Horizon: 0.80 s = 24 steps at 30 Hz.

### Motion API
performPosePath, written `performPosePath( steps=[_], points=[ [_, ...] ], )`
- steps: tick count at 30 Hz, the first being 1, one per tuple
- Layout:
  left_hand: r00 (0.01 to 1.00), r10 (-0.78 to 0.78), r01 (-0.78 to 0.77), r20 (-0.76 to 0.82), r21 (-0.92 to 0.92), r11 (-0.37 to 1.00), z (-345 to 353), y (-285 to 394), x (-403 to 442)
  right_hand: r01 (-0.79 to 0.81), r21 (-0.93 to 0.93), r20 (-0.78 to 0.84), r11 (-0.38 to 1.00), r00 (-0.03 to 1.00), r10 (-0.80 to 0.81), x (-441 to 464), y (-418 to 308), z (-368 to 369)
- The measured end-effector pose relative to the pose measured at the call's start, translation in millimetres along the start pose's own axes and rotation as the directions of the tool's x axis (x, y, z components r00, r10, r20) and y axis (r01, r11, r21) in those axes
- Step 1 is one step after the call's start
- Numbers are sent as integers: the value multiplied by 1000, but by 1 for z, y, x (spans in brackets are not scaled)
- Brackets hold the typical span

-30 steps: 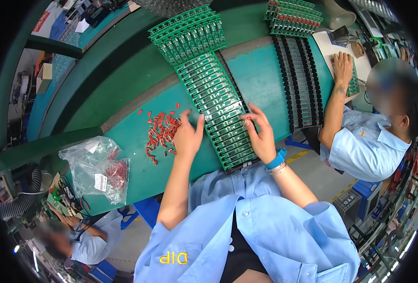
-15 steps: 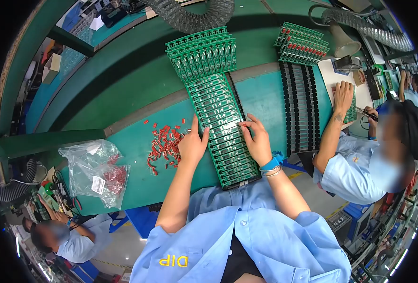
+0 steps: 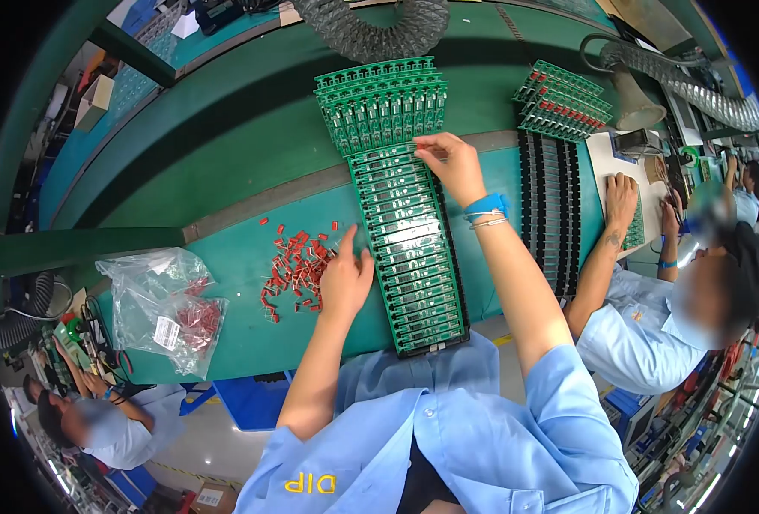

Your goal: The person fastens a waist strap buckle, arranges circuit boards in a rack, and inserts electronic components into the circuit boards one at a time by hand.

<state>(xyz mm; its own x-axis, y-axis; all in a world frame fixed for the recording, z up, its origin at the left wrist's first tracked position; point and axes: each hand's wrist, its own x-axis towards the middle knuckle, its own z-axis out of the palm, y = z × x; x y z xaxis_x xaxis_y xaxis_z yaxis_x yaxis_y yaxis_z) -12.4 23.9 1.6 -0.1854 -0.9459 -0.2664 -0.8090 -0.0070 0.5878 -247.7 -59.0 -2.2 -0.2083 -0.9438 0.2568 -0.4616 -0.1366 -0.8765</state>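
red component (image 3: 421,147) in right hand (image 3: 455,171), now farther up green board (image 3: 407,230).

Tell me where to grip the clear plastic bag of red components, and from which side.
Pinch the far-left corner of the clear plastic bag from above: the film looks slack and flat there, while the red components bunch toward its right.
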Motion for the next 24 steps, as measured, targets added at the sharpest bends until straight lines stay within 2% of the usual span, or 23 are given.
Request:
performPosePath(
  steps=[1, 3, 5, 6, 8, 13, 19, 24],
  points=[
    [1000, -11, 11, 2, -1, 1000, -6, -3, -7, 6, -39, 1, 999, 1000, -6, 2, 5, 5],
    [997, 76, -70, -2, -420, 905, -16, -15, -27, 11, -113, 11, 994, 1000, -10, 3, 16, 17],
    [988, 57, 66, 146, -717, 694, -24, -25, -53, -1, -120, 12, 993, 1000, 2, 4, 17, 22],
    [987, 44, 80, 153, -717, 692, -23, -33, -66, -7, -133, -2, 991, 1000, 7, 5, 13, 20],
    [936, -133, 351, 325, -879, 323, -19, -44, -87, -19, -165, -33, 986, 999, 13, 6, 8, 17],
    [910, -240, 380, 337, -911, 160, -4, -56, -107, 6, -225, -27, 974, 1000, -13, 5, 10, 21],
    [887, -221, 430, 405, -900, 78, 2, -55, -107, 21, -238, -50, 971, 998, -34, 7, 16, 25],
    [858, -224, 471, 462, -882, -15, 1, -54, -109, 51, -319, -34, 946, 997, -65, 8, 17, 25]
  ],
)
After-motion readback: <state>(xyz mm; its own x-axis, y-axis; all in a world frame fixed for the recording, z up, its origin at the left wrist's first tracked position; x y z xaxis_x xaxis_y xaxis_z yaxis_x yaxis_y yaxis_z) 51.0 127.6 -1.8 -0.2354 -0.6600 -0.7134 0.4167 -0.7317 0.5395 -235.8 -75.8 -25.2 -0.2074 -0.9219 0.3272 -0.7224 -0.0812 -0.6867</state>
